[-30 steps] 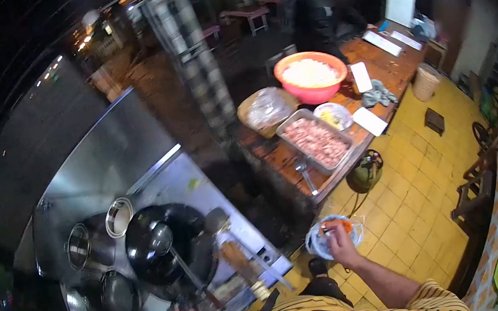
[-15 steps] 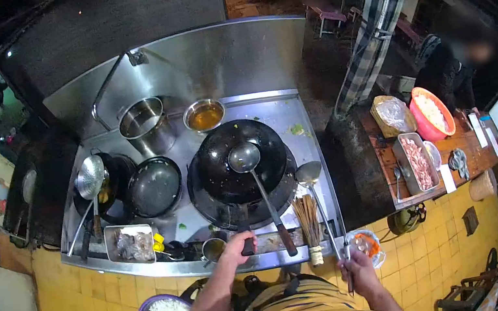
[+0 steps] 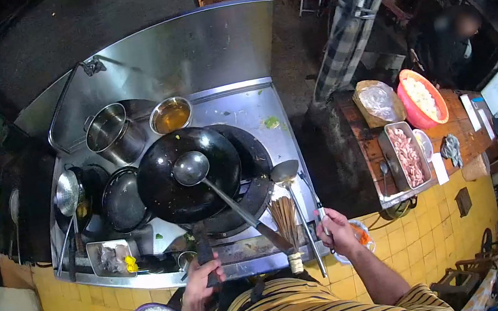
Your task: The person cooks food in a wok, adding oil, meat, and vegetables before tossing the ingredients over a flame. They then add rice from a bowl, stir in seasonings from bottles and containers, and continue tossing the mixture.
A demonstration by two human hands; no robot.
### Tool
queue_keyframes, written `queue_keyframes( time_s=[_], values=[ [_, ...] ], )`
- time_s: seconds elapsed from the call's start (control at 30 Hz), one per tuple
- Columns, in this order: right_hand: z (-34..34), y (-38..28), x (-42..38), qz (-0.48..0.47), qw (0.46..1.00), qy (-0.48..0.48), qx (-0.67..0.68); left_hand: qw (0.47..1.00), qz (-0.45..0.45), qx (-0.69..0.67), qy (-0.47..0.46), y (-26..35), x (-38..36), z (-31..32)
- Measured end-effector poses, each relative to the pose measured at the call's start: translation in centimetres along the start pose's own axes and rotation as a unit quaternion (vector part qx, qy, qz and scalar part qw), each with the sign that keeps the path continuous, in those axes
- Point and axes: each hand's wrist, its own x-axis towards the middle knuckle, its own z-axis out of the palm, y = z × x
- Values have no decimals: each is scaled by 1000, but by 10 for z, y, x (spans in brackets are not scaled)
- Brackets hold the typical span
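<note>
My left hand is closed around the handle of a black wok, which sits shifted to the left, partly off the burner. A ladle rests in the wok, its long handle reaching over the front right rim. My right hand grips a thin, long-necked tool with a dark and light handle, its tip pointing up at the stove's right edge. Beside that hand are a wok spatula and a bamboo brush. No flame shows at the burner.
A steel pot, a bowl of amber liquid, a smaller black pan and a skimmer occupy the stove. On the right-hand wooden table are a meat tray and a red basin. A person stands behind it.
The wok, with the ladle in it, has moved left with my left hand, uncovering the burner's right side. My right hand has risen with the thin tool toward the stove edge.
</note>
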Motion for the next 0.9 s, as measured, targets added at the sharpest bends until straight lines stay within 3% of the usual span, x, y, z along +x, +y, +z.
queue_keyframes(
  time_s=[0.13,0.27,0.4,0.47,0.5,0.6,0.67,0.73,0.8,0.87,0.9],
  values=[
    [-1,6,32,-4,998,-58,-9,998,54,5,-10,28,-36,-7],
    [29,1,50,-13,998,5,-53,995,91,34,-2,68,-72,-19],
    [49,4,73,-26,994,-61,-86,989,104,101,-24,96,-95,-44],
    [63,-3,92,-7,980,-25,-199,990,99,101,-20,112,-108,-47],
    [62,-1,114,-80,936,-55,-340,989,101,105,-2,117,-113,-48],
    [86,-16,176,-34,806,-93,-584,992,84,80,52,126,-124,-52],
    [116,-8,225,-113,654,-140,-735,987,110,115,5,125,-126,-72],
    [167,-5,265,58,648,-234,-722,990,89,108,10,137,-127,-65],
    [212,30,305,42,567,-277,-775,989,65,133,22,140,-131,-73],
    [232,63,329,128,597,-304,-731,988,62,142,24,140,-130,-76],
    [239,76,335,127,598,-306,-730,986,59,150,31,140,-128,-75]
  ],
)
